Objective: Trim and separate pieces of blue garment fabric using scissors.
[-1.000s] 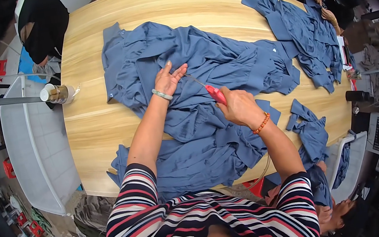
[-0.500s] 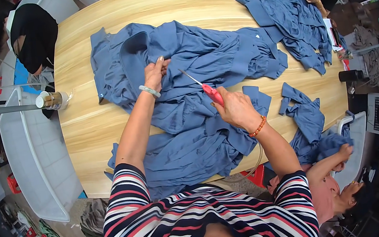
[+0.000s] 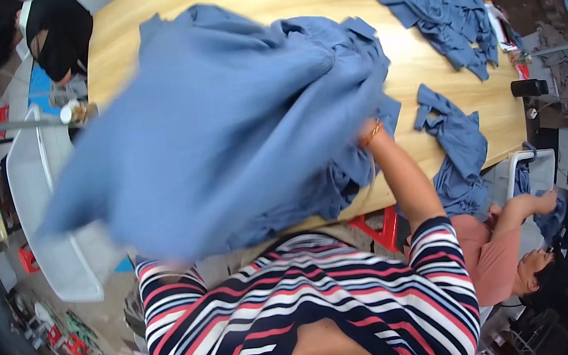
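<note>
A large blue garment (image 3: 220, 121) is lifted off the table and billows up in front of me, its left end blurred by motion. My left hand is hidden behind this cloth; only a smeared bit of the arm shows below it, by the striped sleeve. At the garment's right edge is my right hand (image 3: 366, 129), mostly covered by the fabric, with an orange bead bracelet at the wrist. Its fingers are hidden, and the red-handled pointed tool is out of sight. Beneath the raised cloth, more blue fabric (image 3: 332, 193) lies at the near table edge.
On the wood-grain table (image 3: 425, 54) lie another blue garment (image 3: 437, 9) at the far right and a smaller blue piece (image 3: 460, 138). A person in pink (image 3: 495, 251) handles blue cloth beside a white bin (image 3: 543, 163). A long white tub (image 3: 59, 255) stands left.
The blue garment has been raised from the table and swept toward me and leftward. My left hand and the red-handled tool have gone out of sight. My head view has shifted slightly.
</note>
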`<control>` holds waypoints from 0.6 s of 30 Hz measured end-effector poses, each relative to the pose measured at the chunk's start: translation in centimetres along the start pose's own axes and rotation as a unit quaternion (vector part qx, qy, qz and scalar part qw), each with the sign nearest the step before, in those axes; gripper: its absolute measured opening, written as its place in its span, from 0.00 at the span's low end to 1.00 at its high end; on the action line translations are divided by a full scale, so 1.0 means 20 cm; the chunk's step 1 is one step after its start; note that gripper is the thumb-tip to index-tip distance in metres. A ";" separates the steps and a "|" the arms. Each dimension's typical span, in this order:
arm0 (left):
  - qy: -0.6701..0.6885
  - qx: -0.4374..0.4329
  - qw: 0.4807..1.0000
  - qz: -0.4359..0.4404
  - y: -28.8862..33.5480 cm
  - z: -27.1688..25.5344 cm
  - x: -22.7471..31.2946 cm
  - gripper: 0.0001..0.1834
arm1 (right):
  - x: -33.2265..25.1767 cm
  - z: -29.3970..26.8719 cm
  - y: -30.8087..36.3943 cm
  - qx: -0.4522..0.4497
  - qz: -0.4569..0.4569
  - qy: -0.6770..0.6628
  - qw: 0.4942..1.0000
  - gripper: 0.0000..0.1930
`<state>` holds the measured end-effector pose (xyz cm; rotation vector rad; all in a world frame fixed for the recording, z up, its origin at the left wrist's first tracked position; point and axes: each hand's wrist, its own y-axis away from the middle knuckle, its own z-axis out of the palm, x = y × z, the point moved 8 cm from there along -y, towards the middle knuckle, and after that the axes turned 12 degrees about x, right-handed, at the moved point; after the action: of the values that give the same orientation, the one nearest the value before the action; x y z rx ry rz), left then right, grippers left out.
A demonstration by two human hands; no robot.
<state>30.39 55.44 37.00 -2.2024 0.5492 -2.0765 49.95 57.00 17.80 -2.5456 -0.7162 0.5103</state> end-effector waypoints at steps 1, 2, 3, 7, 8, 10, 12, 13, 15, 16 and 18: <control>-0.015 0.041 0.999 -0.010 0.06 -0.04 0.03 0.21 | 0.01 -0.07 -0.03 0.004 -0.003 0.005 1.000 0.15; -0.031 0.088 0.995 -0.024 0.20 -0.07 0.04 0.20 | -0.02 -0.14 -0.01 0.002 -0.008 0.006 1.000 0.14; -0.043 0.128 0.991 -0.027 0.30 -0.12 0.02 0.20 | 0.00 -0.19 -0.03 0.008 -0.013 0.019 1.000 0.13; -0.116 0.303 0.945 -0.037 0.60 -0.28 0.08 0.19 | 0.07 -0.43 0.09 0.029 -0.020 0.063 0.997 0.10; -0.132 0.343 0.930 -0.034 0.67 -0.33 0.10 0.19 | 0.13 -0.52 0.14 0.009 0.119 -0.033 0.992 0.10; -0.140 0.404 0.904 -0.010 0.73 -0.45 0.09 0.19 | 0.29 -0.59 0.45 -0.007 0.117 0.046 0.992 0.11; -0.164 0.479 0.862 -0.009 0.93 -0.49 0.15 0.19 | 0.10 -0.95 0.52 -0.026 0.086 0.129 0.988 0.15; -0.171 0.509 0.843 -0.012 1.02 -0.48 0.20 0.19 | 0.13 -1.08 0.64 -0.100 0.154 0.147 0.972 0.18; -0.182 0.561 0.807 0.008 1.12 -0.53 0.19 0.20 | 0.03 -1.12 0.68 -0.104 0.196 0.094 0.971 0.23; -0.183 0.587 0.789 0.014 1.18 -0.56 0.17 0.20 | -0.04 -1.13 0.64 -0.099 0.193 0.098 0.971 0.23; -0.184 0.633 0.751 0.027 1.32 -0.61 0.10 0.20 | -0.28 -0.99 0.62 -0.285 0.094 0.106 0.948 0.25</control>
<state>12.97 32.61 32.39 -1.5199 -0.6687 -1.1649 59.48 38.11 29.26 -3.1656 -0.6066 0.0780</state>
